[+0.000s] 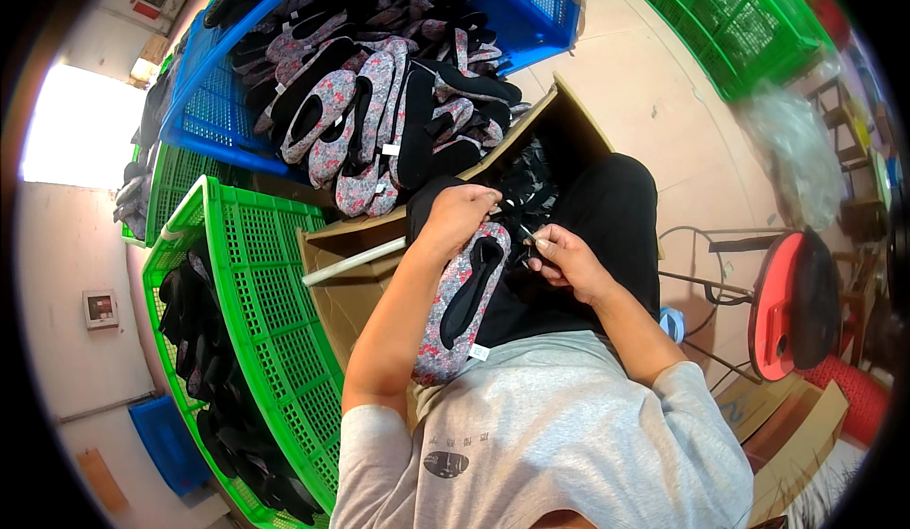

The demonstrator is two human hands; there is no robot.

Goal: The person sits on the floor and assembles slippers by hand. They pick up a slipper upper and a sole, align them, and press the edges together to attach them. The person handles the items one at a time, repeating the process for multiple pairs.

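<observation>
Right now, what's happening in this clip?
A seated person holds a floral fabric shoe over their lap. The left hand grips its toe end, while the right hand pinches a small tool, too small to identify, beside the shoe's opening. Ahead, a blue crate is heaped with similar floral and black shoes. A green crate to the left holds dark shoes, and an open cardboard box lies between.

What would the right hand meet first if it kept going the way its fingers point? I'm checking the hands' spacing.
Probably the toe of the floral shoe held by the left hand; the right hand points toward it, though depth is unclear.
</observation>
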